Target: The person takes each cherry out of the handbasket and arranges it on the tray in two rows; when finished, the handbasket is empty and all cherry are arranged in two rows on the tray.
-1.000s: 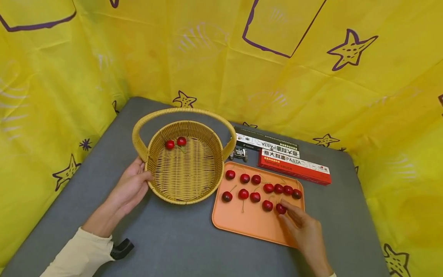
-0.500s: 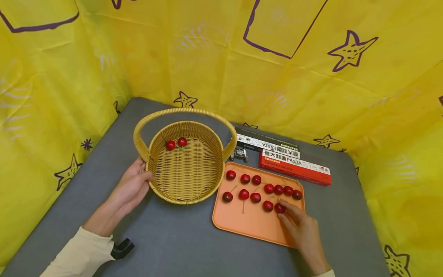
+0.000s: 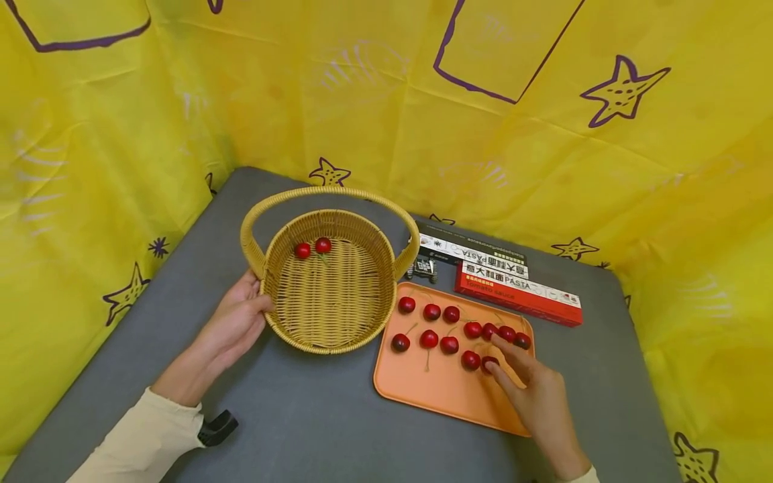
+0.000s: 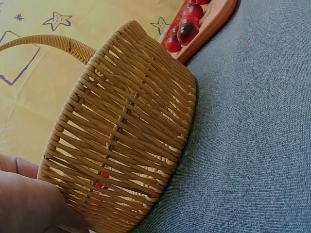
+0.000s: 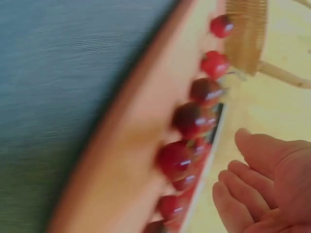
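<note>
A round wicker basket (image 3: 362,235) with a hoop handle stands on the grey table and has two red cherries (image 3: 302,250) inside. My left hand (image 3: 241,308) holds its left wall, with the thumb on the weave; the left wrist view shows the basket (image 4: 131,136) close up against that hand (image 4: 29,204). To the right lies an orange tray (image 3: 435,389) with several cherries (image 3: 449,345) in two rows. My right hand (image 3: 504,359) hovers over the tray's right end, fingers loosely spread at the nearest cherry (image 3: 486,362). The right wrist view shows the right hand (image 5: 252,174) with nothing in it.
Behind the tray lie a red pasta box (image 3: 518,288) and a black one (image 3: 471,249). A small dark toy vehicle (image 3: 422,269) sits between the basket and the boxes. Yellow star-print cloth walls in the grey table (image 3: 302,416) on three sides.
My right hand's fingers have crept a little farther over the right-hand cherries. The left hand and the basket have stayed put.
</note>
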A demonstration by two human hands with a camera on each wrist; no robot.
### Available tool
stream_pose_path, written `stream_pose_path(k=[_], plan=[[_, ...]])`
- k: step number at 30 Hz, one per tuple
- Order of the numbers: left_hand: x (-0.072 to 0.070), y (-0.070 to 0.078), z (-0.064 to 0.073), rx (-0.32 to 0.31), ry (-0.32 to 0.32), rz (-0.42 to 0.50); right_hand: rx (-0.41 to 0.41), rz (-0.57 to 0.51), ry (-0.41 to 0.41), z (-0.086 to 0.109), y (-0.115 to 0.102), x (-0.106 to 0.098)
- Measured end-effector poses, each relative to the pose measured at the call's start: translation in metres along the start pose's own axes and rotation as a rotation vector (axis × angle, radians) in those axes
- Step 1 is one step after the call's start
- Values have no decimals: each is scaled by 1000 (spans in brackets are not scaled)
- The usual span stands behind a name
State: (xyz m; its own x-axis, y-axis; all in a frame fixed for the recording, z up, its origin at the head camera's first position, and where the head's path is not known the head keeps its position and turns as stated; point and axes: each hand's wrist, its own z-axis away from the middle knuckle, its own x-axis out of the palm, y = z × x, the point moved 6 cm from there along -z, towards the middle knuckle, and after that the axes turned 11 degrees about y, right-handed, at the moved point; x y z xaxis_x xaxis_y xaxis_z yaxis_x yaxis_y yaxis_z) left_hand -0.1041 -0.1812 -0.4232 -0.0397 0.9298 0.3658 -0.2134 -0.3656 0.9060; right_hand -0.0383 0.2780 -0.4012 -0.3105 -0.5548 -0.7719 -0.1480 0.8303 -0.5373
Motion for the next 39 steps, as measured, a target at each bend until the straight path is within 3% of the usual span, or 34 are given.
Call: stream_pose_path(k=[7, 14, 17, 22, 27, 32, 39], plan=[[0, 2, -1, -1, 10, 13, -79, -210, -54, -36, -54, 10], [1, 3, -2, 10, 4, 6, -180, -515, -182, -74, -131, 49], [0, 3, -2, 3, 7, 6, -240, -578, -233, -91, -159, 70], [1, 2, -3, -5, 4, 10, -254, -556, -310, -117, -187, 107], [2, 2, -4, -1, 8, 15, -242, -528, -397, -135, -200, 147], [2, 2, -4, 7, 10, 20, -258, -448, -466, -145, -207, 184], [2, 1, 0, -5, 7, 5, -269, -289, -476, -152, -202, 217]])
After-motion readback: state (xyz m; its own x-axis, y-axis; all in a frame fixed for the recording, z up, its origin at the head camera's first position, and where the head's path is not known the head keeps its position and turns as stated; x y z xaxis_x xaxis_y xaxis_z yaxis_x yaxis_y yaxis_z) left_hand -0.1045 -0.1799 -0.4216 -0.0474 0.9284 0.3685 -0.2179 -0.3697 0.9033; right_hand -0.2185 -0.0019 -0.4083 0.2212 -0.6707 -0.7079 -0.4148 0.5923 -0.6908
